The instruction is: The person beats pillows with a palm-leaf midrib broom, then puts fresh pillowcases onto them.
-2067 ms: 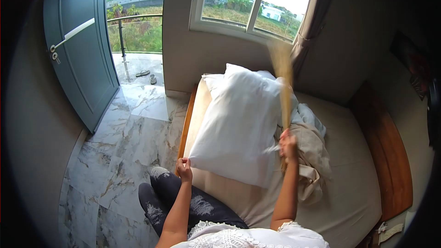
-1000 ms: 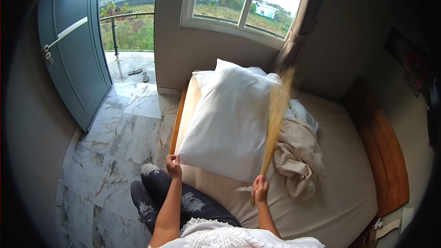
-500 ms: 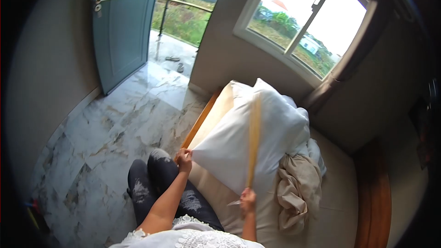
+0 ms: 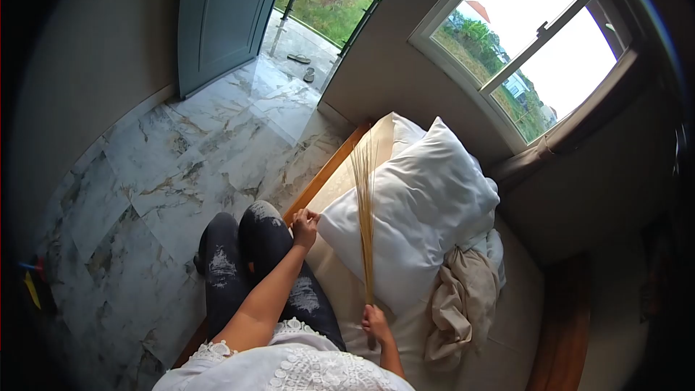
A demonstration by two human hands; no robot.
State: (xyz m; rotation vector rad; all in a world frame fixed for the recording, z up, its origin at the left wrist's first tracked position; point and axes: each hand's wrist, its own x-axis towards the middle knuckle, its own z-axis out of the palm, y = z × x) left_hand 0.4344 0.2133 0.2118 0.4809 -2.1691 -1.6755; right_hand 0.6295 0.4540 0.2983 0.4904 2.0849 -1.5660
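Observation:
My right hand [image 4: 376,323] is closed round the handle end of a stick broom [image 4: 365,239], a bundle of thin yellowish ribs that fan out at the far end. The broom lies across the left part of a white pillow [image 4: 416,210] in this view. My left hand [image 4: 305,228] is closed in a pinch at the pillow's left corner, beside the bed's wooden edge. Under the pillow is a mattress [image 4: 499,347] with a beige cover. A crumpled beige cloth [image 4: 461,300] lies to the right of my right hand.
A wooden bed rail [image 4: 326,174] runs along the left side, with marble floor tiles [image 4: 166,174] beyond it. The blue-grey door [image 4: 224,22] stands open to a balcony with a pair of sandals [image 4: 298,58]. A window [image 4: 528,43] is above the bed.
The broom has swung left over the pillow, and its ribs now show apart. My left hand stays at the pillow's corner. The camera view has shifted and tilted.

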